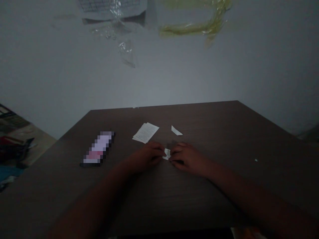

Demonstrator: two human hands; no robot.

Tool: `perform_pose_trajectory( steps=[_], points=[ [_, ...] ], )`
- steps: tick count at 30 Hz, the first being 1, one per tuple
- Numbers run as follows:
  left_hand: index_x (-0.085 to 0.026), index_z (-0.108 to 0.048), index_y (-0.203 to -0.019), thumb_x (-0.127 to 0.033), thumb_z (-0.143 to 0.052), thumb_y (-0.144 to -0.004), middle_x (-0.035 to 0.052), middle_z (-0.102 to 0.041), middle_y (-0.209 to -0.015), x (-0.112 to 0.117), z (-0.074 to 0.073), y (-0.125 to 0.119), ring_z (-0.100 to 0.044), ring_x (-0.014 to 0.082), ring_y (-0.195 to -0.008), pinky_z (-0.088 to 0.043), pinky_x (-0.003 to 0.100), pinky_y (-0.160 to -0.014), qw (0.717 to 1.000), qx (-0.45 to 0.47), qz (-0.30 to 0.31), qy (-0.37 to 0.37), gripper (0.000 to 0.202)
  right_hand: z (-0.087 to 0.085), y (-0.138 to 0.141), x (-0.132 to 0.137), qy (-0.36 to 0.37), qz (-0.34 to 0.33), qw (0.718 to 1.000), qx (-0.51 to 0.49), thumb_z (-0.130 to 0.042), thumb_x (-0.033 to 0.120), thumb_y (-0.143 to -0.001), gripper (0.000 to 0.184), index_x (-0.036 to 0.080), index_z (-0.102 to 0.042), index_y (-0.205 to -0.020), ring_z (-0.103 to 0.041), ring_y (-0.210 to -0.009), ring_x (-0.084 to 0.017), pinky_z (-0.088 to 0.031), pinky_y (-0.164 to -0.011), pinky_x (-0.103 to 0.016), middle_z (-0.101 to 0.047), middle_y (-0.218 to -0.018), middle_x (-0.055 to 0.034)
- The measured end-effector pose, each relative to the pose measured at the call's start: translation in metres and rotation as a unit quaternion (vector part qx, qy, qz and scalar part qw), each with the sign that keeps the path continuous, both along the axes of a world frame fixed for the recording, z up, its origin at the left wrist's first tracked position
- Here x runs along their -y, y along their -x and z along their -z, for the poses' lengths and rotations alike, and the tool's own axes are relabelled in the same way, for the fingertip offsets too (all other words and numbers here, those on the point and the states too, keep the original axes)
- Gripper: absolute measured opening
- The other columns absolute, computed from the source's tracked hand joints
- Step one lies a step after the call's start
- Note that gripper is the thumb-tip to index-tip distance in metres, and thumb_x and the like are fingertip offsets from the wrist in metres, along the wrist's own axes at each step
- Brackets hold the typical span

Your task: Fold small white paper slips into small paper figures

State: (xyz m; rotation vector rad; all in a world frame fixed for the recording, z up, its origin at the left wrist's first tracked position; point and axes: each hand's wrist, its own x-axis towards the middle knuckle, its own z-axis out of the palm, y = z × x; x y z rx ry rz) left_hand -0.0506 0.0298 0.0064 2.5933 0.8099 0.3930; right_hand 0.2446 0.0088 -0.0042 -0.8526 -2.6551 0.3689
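A small piece of printed paper (167,153) lies low over the table between my two hands, its middle showing and its ends covered by fingers. From the left, my left hand (151,154) pinches one side of it. On the other side my right hand (187,157) has its fingers closed on the paper's edge. Just beyond my left hand rests a stack of printed paper sheets (146,132). Past my right hand sits a narrow folded paper strip (176,130), apart from both hands.
A phone (98,148) with a lit, pixelated screen lies on the left of the dark wooden table (199,116). A tiny white scrap (256,160) is at the right. The wall (174,76) with taped-up sheets stands behind the table's far edge. Assorted items lie beyond the left edge.
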Motion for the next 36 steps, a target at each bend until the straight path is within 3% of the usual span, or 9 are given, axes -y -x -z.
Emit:
perform_pose_trajectory(
  steps=[8,15,21,30,34,36],
  points=[
    [-0.023,-0.083,-0.107,-0.015,-0.068,-0.112,0.0064,-0.083,-0.118,-0.001,0.011,-0.014,-0.077,0.0253,-0.113,-0.061,0.037,-0.107,0.997,0.007,-0.077,-0.012,0.018,-0.001,0.0,-0.003,0.024,-0.017,0.999,-0.02,-0.078,0.016,-0.11,0.014,0.023,-0.09,-0.111,-0.08,-0.117,-0.028,-0.06,-0.117,-0.05,-0.088,-0.119,-0.0089],
    [-0.021,-0.081,-0.105,-0.016,-0.071,-0.107,0.0076,-0.081,-0.118,0.002,0.009,-0.019,-0.077,0.0275,-0.116,-0.061,0.04,-0.107,0.994,0.01,-0.106,-0.006,0.012,-0.003,-0.001,-0.004,0.019,-0.023,1.0,-0.01,-0.08,0.013,-0.107,0.016,0.024,-0.091,-0.109,-0.08,-0.12,-0.028,-0.061,-0.114,-0.047,-0.089,-0.121,-0.0088],
    [-0.023,-0.081,-0.106,-0.021,-0.079,-0.102,0.009,-0.08,-0.126,0.007,-0.001,-0.019,-0.077,0.031,-0.123,-0.06,0.045,-0.112,0.995,-0.021,-0.093,0.015,0.005,-0.003,-0.003,-0.005,0.017,-0.033,0.999,-0.015,-0.082,0.01,-0.104,0.017,0.025,-0.091,-0.106,-0.082,-0.123,-0.029,-0.062,-0.115,-0.049,-0.09,-0.126,-0.0086],
    [-0.022,-0.08,-0.114,-0.028,-0.091,-0.094,0.0091,-0.077,-0.133,0.022,-0.023,-0.021,-0.075,0.0336,-0.127,-0.061,0.048,-0.114,0.993,-0.068,-0.097,0.023,0.024,-0.01,-0.006,-0.003,0.033,-0.032,0.999,-0.016,-0.082,0.011,-0.103,0.02,0.027,-0.092,-0.111,-0.082,-0.126,-0.029,-0.062,-0.115,-0.048,-0.091,-0.13,-0.0076],
    [-0.023,-0.078,-0.112,-0.029,-0.09,-0.1,0.0096,-0.078,-0.135,0.021,-0.014,-0.02,-0.074,0.0333,-0.13,-0.059,0.048,-0.116,0.994,-0.036,-0.1,0.018,0.018,-0.012,-0.004,-0.002,0.041,-0.028,0.999,-0.004,-0.08,0.012,-0.106,0.02,0.028,-0.091,-0.112,-0.081,-0.127,-0.029,-0.061,-0.117,-0.05,-0.09,-0.13,-0.0067],
    [-0.022,-0.075,-0.105,-0.031,-0.085,-0.105,0.0088,-0.079,-0.125,0.019,-0.006,-0.02,-0.076,0.0319,-0.122,-0.061,0.047,-0.11,0.992,-0.025,-0.119,0.015,0.013,-0.012,-0.003,-0.002,0.046,-0.032,0.998,-0.003,-0.079,0.013,-0.106,0.021,0.028,-0.091,-0.114,-0.081,-0.127,-0.029,-0.061,-0.118,-0.051,-0.09,-0.13,-0.0072]
  ],
)
